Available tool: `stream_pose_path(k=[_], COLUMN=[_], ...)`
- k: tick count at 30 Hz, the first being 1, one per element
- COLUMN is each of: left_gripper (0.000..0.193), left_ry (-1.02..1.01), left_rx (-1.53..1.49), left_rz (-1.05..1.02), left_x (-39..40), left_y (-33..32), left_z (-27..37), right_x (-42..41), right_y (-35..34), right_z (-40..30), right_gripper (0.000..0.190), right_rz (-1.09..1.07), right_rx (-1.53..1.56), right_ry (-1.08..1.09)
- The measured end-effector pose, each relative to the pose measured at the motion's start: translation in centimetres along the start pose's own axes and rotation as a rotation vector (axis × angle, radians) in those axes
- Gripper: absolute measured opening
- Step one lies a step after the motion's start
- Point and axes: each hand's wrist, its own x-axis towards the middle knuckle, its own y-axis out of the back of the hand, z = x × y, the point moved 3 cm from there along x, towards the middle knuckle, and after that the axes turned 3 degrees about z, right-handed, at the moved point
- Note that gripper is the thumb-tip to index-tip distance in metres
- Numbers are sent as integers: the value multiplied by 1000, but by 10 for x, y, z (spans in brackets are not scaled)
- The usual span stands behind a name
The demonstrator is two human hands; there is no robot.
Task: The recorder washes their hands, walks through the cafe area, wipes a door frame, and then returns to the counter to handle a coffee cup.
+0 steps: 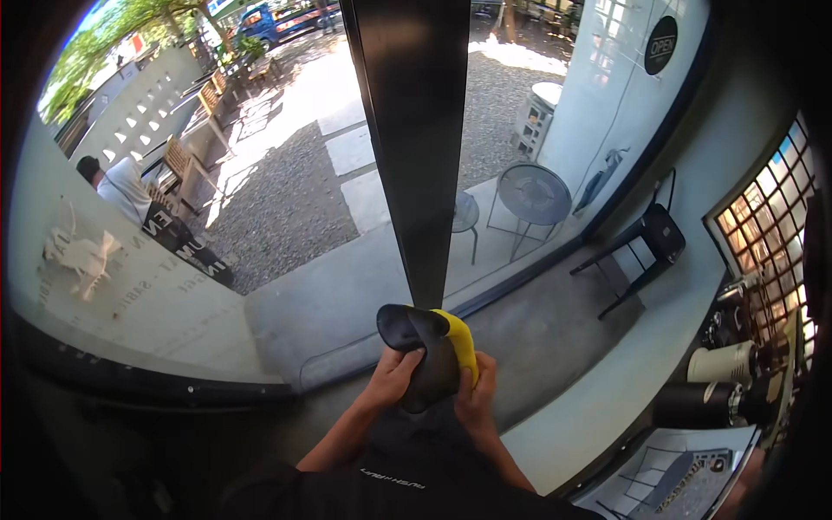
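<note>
A black and yellow object [432, 364] is held in front of my chest by both hands; its exact kind is hard to make out. It has a dark body with a flared, rounded end towards the upper left, and a curved yellow part runs down its right side. My left hand [391, 377] grips the dark body from the left, thumb on its surface. On the other side my right hand [476, 395] closes around the lower end of the yellow part. Some of my fingers are hidden behind the object.
A dark door-frame post [416, 130] stands straight ahead between glass panes. To the right, a black high chair [664, 234] stands by a pale counter [572, 416] holding appliances and a tray [689, 468]. Outside, a person [127, 188] sits at left and a round table [534, 188] stands at right.
</note>
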Motion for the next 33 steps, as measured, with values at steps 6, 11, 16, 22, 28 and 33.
stream_pose_path(k=[6,11,16,22,28,33], left_gripper=[19,17,15,21,21,22], left_ry=[-139,-124,-227,-319,-445,-599], left_rx=[101,123,21,-184,-152,-127], left_rz=[54,45,200,352,540,846], left_x=[-16,-30,-66,-143,-241,-325], left_y=[0,3,45,112,209,294], left_z=[-13,-2,8,40,56,63], right_x=[7,1,0,-41,-140,-222], right_y=[-18,-25,-38,-79,-167,-239], right_z=[19,23,-2,-62,-130,-187], right_gripper=[26,32,22,24,34,36], right_rz=[-480,-552,-479,-498,-883,-1273], right_rx=[120,279,282,323,363,393], right_ry=[-170,-131,-151,-91,19,181])
